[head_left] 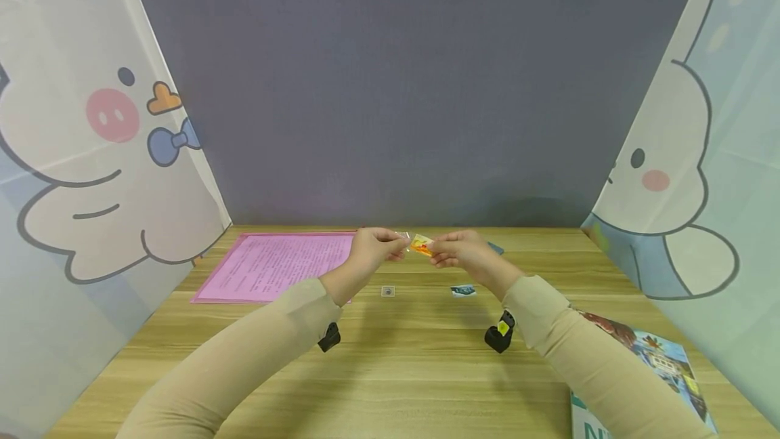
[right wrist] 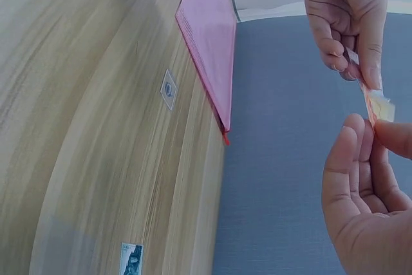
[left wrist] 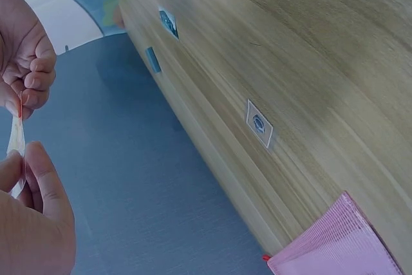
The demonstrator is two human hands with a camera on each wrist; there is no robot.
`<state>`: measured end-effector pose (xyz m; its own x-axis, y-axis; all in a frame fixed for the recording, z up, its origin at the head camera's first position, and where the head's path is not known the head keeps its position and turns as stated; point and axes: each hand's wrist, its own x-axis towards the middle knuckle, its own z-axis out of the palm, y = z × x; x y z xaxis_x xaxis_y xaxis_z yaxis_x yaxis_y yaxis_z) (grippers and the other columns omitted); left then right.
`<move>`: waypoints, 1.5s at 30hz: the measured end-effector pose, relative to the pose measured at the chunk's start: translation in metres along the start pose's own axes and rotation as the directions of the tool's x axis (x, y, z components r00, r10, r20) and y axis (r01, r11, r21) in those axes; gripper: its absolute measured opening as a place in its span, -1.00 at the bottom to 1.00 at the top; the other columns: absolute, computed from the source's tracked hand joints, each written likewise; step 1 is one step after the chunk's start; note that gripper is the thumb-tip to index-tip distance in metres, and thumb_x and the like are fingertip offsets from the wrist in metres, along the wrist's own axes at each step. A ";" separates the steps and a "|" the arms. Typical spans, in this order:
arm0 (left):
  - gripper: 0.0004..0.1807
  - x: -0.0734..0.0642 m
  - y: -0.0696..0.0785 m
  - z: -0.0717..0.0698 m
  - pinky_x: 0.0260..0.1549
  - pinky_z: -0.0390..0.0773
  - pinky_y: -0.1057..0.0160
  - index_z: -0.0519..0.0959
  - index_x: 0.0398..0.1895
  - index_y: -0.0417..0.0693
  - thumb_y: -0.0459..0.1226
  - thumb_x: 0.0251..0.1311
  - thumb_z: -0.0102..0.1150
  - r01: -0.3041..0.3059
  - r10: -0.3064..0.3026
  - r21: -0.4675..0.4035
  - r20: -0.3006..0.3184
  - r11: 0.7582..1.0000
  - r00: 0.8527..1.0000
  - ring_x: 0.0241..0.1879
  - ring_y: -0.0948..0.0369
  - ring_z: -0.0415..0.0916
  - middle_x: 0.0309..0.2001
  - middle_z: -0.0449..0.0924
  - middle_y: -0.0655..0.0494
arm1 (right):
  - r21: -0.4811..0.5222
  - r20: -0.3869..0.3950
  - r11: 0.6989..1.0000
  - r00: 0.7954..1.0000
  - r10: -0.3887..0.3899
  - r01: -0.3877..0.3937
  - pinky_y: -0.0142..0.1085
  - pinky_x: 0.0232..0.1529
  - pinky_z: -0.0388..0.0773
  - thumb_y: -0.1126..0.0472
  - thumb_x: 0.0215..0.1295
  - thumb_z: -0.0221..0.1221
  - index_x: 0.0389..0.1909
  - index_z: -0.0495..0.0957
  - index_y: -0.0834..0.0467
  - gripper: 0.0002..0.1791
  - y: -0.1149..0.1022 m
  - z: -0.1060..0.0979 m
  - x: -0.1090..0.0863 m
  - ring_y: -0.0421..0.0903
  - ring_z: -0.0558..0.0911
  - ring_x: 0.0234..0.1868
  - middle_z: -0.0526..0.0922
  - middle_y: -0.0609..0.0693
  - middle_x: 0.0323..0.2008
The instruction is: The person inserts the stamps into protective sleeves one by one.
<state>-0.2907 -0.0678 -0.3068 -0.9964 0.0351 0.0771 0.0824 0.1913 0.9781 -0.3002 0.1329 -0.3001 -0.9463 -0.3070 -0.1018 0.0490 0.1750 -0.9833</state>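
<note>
Above the far part of the wooden table, both hands meet at a small yellow-and-orange picture slip and a clear plastic sleeve. My left hand pinches the sleeve between thumb and fingers. From the other side, my right hand grips the slip's edge between thumb and forefinger. The right wrist view shows the slip nearly edge-on; how far it sits inside the sleeve I cannot tell. Below the hands lie a small square piece with a round emblem and a teal picture slip.
A pink pouch with a printed sheet lies at the back left. Partly behind the right hand is a small blue piece. A colourful picture book lies at the right front, partly under the right sleeve. A grey panel closes off the back.
</note>
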 end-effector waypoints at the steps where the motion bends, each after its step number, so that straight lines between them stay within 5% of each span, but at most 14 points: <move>1: -0.82 0.000 0.000 0.000 -0.18 0.74 0.14 0.70 -0.27 -0.24 -0.27 0.15 0.35 -0.004 0.004 0.005 0.002 1.000 1.000 -0.44 0.22 0.68 -0.22 0.73 -0.07 | -0.006 -0.003 1.000 1.000 0.000 0.000 -0.25 -0.08 0.71 0.28 0.32 0.20 0.05 0.49 0.43 -0.63 0.000 0.000 0.000 -0.13 0.66 -0.34 0.65 0.01 -0.33; 13: -0.80 -0.002 0.000 0.002 -0.18 0.74 0.14 0.69 -0.24 -0.27 -0.29 0.15 0.35 -0.014 0.014 -0.011 -0.006 1.000 1.000 -0.39 0.15 0.70 -0.21 0.73 -0.10 | -0.029 0.012 1.000 1.000 -0.001 0.001 -0.31 -0.14 0.71 0.27 0.33 0.19 0.04 0.48 0.44 -0.64 0.001 0.000 0.001 -0.12 0.66 -0.31 0.66 0.02 -0.35; 27: -0.83 -0.001 0.000 0.006 -0.12 0.72 0.01 0.66 -0.30 -0.23 -0.30 0.11 0.38 -0.025 0.025 -0.037 -0.012 0.999 1.000 -0.41 0.15 0.70 -0.26 0.73 -0.07 | -0.023 -0.009 0.999 1.000 -0.022 0.022 -0.15 0.03 0.65 0.26 0.34 0.18 -0.02 0.50 0.44 -0.67 0.000 0.001 0.000 -0.15 0.63 -0.33 0.63 0.00 -0.33; 45: -0.85 -0.001 -0.001 0.007 -0.21 0.75 0.15 0.67 -0.27 -0.26 -0.33 0.16 0.34 -0.033 0.033 -0.023 0.002 0.999 0.999 -0.45 0.24 0.66 -0.26 0.73 -0.08 | -0.054 0.001 0.998 0.999 -0.043 0.043 -0.18 -0.02 0.69 0.25 0.34 0.19 -0.06 0.52 0.40 -0.71 -0.002 0.003 0.000 -0.12 0.64 -0.31 0.65 0.05 -0.27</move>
<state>-0.2898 -0.0612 -0.3096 -0.9930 0.0433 0.1095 0.1152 0.1672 0.9792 -0.2998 0.1297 -0.2983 -0.9473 -0.3147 -0.0599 -0.0086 0.2118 -0.9773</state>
